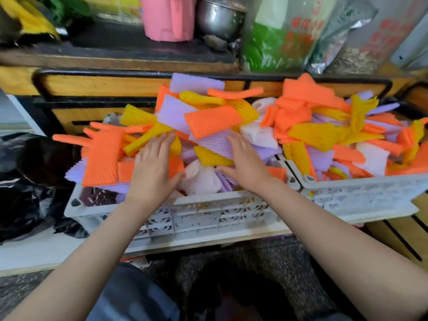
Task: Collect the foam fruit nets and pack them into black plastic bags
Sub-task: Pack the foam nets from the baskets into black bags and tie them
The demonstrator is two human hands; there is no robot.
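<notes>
Head view, nearest first: the person reaches over the near rim of a white crate [208,202], rigid lattice plastic with open slots. The left hand [154,163] and right hand [245,158] both lie flat on the heap, fingers straight and a little spread, thumbs out, gripping nothing yet. Under them are the nets [213,122]: short flattened sleeves of foam mesh in orange, yellow, lilac and pale pink. They are ribbed, soft and springy, and some have fringed ends. They are piled well above the rim, and more fill a second crate [361,184] touching the first at 3 o'clock. The bags [27,181] lie slumped at 9 o'clock of the crate, thin glossy black film, crumpled. Blur there leaves it unclear whether any mouth is open.

The likely trouble is spillage. The foam looks nearly weightless and slippery against itself, so a scoop between flat palms could squeeze pieces out sideways. The orange sleeves overhanging the rim at 9 o'clock could also slide off. Compressed nets will probably spring back and pop out of a limp bag that is not held open. At 12 o'clock, on the dark shelf [115,54] behind, a pink jug [166,17] and a steel pot [217,17] stand well apart from the work.
</notes>
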